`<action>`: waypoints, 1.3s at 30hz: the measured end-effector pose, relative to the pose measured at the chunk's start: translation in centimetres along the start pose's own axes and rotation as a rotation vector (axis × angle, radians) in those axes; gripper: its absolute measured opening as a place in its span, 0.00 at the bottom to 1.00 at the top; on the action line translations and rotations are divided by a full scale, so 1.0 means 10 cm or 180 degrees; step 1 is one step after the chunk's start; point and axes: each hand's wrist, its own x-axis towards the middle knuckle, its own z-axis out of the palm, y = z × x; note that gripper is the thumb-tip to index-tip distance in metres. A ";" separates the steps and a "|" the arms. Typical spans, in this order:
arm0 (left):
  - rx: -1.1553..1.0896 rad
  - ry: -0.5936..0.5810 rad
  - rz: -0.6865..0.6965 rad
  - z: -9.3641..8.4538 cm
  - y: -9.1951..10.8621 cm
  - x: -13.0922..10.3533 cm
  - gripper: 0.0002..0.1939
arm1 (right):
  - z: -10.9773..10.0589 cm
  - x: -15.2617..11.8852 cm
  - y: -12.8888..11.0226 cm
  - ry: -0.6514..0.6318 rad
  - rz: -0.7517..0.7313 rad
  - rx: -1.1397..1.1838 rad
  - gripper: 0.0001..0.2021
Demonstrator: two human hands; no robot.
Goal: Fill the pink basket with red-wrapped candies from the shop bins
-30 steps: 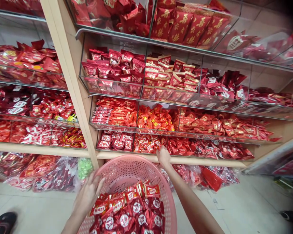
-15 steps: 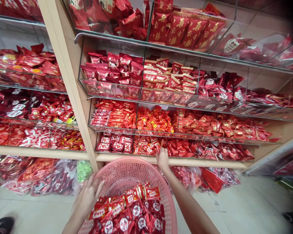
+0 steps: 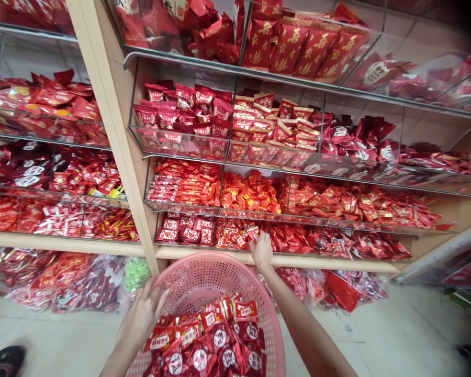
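Observation:
A pink perforated plastic basket [image 3: 259, 293] sits low in front of me, partly filled with red packets, several with round white labels [image 3: 228, 358]. Over the basket's left rim lies my left hand [image 3: 139, 317], gripping it with the thumb on the inner side; the rim under the palm is hidden. My right hand [image 3: 262, 250] reaches past the far rim to the bottom shelf bin. Its fingers pinch a small red-and-white candy packet [image 3: 253, 233] above a pile of similar wrapped candies [image 3: 231, 234]. Beside that pile are red packets with heart prints [image 3: 186, 230].
Shelves with glass fronts [image 3: 235, 152] hold many red packets in divided bins. A wooden post [image 3: 110, 131] separates two shelf units. Clear bags of packets [image 3: 82, 283] and a green bag [image 3: 137, 273] lie on the tiled floor [image 3: 396, 335]. A dark shoe [image 3: 6, 361] shows at lower left.
My right hand has lifted slightly, and a red-and-white candy packet now shows at its fingertips. The left hand and basket are almost unchanged; the view has shifted a little.

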 end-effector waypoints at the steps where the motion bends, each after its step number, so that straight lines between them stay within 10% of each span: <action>1: -0.0006 0.0012 0.0009 0.01 -0.01 -0.01 0.17 | 0.00 0.04 -0.01 -0.0081 0.0060 -0.0096 0.19; 28: 0.0102 -0.0056 -0.0127 -0.05 0.07 -0.03 0.21 | 0.16 0.07 0.01 -0.0212 -0.0180 0.0184 0.14; 39: 0.0128 -0.0084 -0.0060 -0.09 0.10 -0.02 0.20 | -0.24 -0.12 0.11 -0.0139 -0.0799 0.1347 0.16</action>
